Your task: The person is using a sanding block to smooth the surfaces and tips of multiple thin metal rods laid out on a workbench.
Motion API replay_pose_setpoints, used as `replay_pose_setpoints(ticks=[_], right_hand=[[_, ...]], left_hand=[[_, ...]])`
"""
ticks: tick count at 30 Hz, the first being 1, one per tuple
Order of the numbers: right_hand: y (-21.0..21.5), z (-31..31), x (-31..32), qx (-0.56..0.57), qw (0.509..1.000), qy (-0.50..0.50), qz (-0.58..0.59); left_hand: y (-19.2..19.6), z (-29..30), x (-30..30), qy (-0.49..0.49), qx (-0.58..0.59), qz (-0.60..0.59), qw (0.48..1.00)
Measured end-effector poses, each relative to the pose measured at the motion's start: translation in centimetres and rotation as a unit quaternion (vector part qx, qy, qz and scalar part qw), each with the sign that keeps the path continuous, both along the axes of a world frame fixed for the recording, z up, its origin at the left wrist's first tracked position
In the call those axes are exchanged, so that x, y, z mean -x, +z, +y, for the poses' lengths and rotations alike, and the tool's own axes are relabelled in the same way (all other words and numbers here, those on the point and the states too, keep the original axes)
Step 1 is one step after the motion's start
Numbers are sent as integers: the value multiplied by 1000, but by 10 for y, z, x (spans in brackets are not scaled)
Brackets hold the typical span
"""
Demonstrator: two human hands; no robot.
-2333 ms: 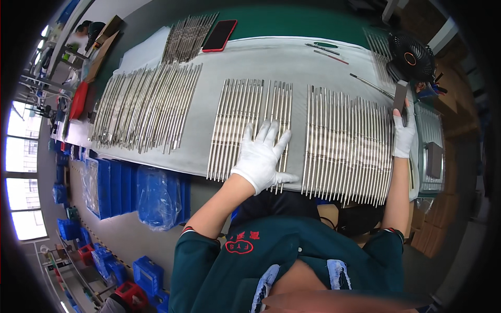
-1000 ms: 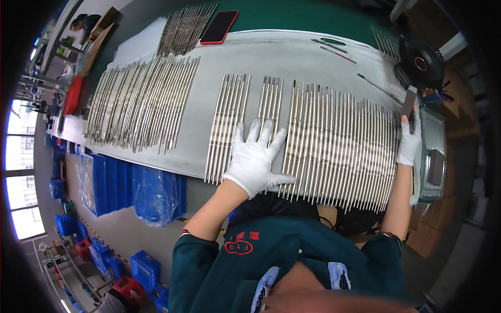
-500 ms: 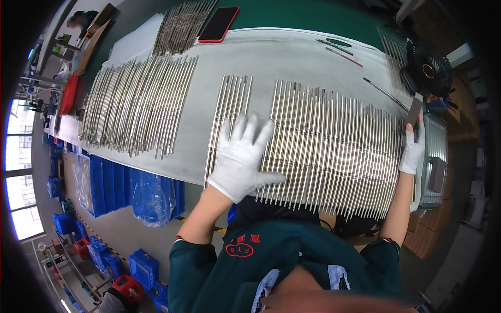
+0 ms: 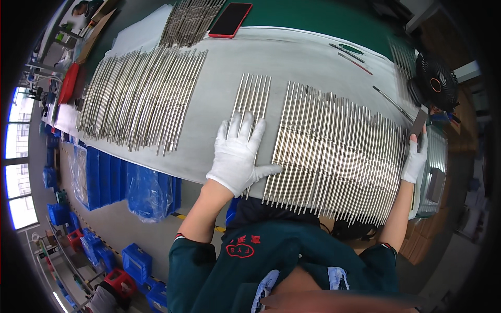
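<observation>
Two white-gloved hands were at work over a grey-white cloth (image 4: 216,96). The left hand (image 4: 237,156) was spread wide, palm down, its fingers on a narrow group of slim, silvery metal rods (image 4: 254,94), roughly six by their visible ends, which ran out from under it toward 12 o'clock. Its thumb reached the near edge of one broad row of similar silvery rods (image 4: 334,151) at 3 o'clock, too many to count surely; contact there could not be told.

Past that row, also at 3 o'clock, the right hand (image 4: 415,161) gripped one dark grey rectangular block (image 4: 419,121) beside the row's far end.

From the left hand, another silvery row (image 4: 141,99), again dozens, lay at 10 o'clock, and one darker rod bundle (image 4: 190,21) at 11. One black, red-edged phone (image 4: 229,21) lay at 12, two thin pen-like tools (image 4: 356,63) between 1 and 2, and one black round fan (image 4: 437,81) stood at 2.
</observation>
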State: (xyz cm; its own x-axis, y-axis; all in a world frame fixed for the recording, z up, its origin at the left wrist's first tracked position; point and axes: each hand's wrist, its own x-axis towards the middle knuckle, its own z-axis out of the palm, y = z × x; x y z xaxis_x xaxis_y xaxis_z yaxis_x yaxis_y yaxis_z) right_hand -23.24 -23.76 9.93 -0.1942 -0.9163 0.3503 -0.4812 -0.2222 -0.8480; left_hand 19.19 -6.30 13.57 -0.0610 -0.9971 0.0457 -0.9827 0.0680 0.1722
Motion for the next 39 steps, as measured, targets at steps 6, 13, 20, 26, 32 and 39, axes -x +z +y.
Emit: replay_pose_setpoints(ticks=[6, 13, 20, 26, 32, 39], right_hand=[[-3, 0, 3, -4, 1000, 10, -22], [-4, -1, 6, 2, 1000, 15, 19], [-4, -2, 7, -15, 1000, 12, -9], [-5, -3, 8, 2, 1000, 13, 12], [-6, -3, 9, -6, 1000, 14, 21], [-7, -4, 8, -3, 1000, 16, -10]], left_hand=[[1, -5, 12, -29, 2, 39, 999], [2, -8, 20, -34, -8, 20, 999], [1, -10, 28, -42, -15, 32, 998], [1, -11, 31, -51, -17, 29, 998], [5, -12, 23, -64, 11, 58, 996], [1, -1, 0, -37, -13, 40, 998]])
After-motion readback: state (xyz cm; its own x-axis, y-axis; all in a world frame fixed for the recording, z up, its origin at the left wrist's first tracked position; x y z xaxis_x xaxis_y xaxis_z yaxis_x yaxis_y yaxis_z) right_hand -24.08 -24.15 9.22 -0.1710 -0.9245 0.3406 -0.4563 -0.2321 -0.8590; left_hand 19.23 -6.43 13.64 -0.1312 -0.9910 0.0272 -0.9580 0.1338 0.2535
